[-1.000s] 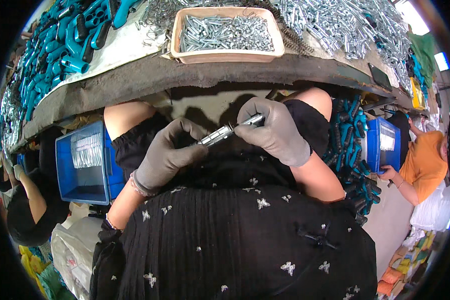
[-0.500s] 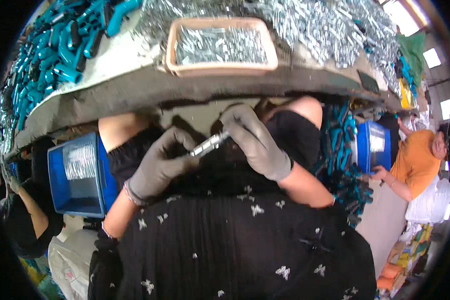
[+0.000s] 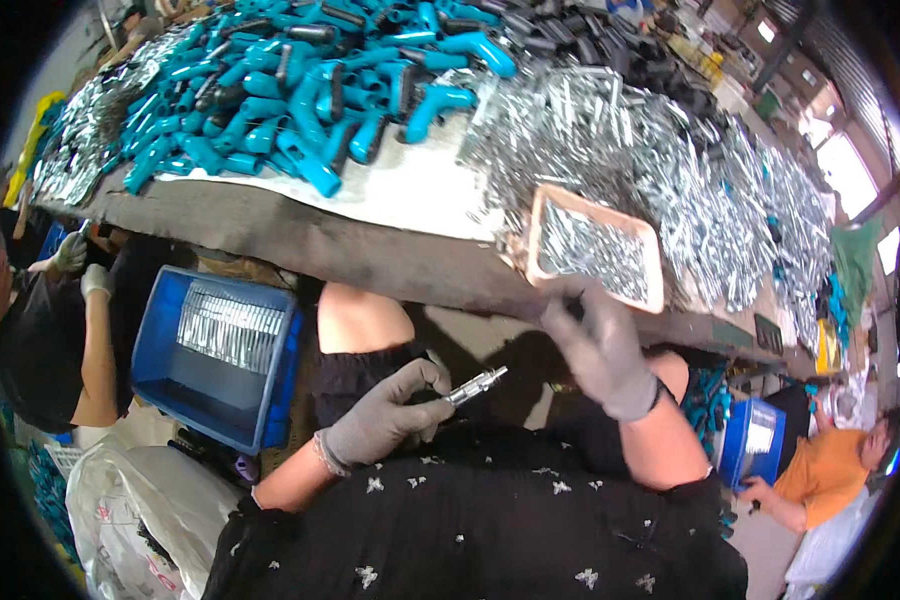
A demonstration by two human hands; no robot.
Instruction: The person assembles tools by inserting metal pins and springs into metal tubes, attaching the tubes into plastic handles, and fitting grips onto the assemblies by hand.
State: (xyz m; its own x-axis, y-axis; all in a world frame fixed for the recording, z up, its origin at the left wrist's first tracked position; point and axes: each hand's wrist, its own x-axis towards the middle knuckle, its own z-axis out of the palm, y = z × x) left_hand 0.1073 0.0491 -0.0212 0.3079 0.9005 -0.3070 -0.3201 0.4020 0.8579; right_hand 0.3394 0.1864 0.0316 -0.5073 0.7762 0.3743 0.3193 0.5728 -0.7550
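Note:
My left hand [image 3: 395, 412], in a grey glove, is closed on a slim, shiny metal socket-like piece [image 3: 478, 386]. The piece sticks out to the right past my thumb and fingers, its stepped end tilted up. My right hand [image 3: 605, 350], also gloved, is raised at the near edge of a pinkish tray [image 3: 653, 270] on the bench. Its fingers are slightly smeared by motion and look apart, with nothing visible between them. Small silvery metal parts [image 3: 590, 247] fill the tray.
Teal and black tool housings [image 3: 310, 105] heap along the bench [image 3: 370, 255], with loose metal parts [image 3: 710, 200] on its right. A blue crate [image 3: 215, 400] with rows of metal pieces stands at my left. Co-workers sit at far left and far right [image 3: 820, 475].
My right hand has left the metal piece and moved up and right to the tray. My left hand still holds the piece. The view has swung left.

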